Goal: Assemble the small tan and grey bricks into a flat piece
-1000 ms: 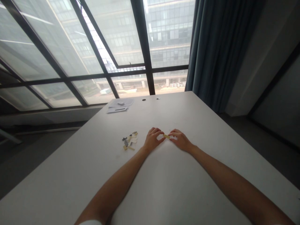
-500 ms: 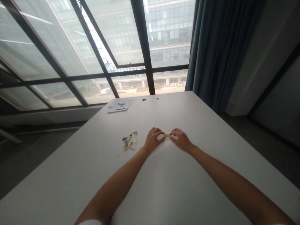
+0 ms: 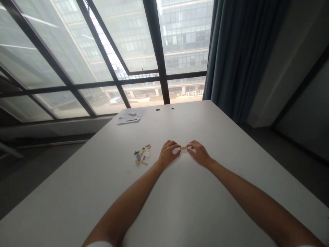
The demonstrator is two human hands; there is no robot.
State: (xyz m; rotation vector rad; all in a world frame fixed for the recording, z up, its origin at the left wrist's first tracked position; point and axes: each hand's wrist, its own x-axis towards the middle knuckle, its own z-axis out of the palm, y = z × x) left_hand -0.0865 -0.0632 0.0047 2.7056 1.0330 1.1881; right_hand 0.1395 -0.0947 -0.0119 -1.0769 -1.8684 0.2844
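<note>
A small, long yellow building brick spans the gap between my two hands, low over the white table. My left hand pinches its left end between thumb and fingers. At the other end, my right hand grips it with thumb and fingertips. Left of my left hand lies a loose pile of small building bricks in yellow, grey, white and dark tones. Too little detail shows to tell whether the held piece is one brick or several joined.
The white table reaches to the windows. Papers with a small pale item and a dark pen-like stick lie at its far left. Two dark round spots, one a cable hole, sit near the far edge. A blue curtain hangs at right.
My right hand has shifted very slightly, and a bit more of the yellow brick shows between my fingers. The pile stays as it was.
</note>
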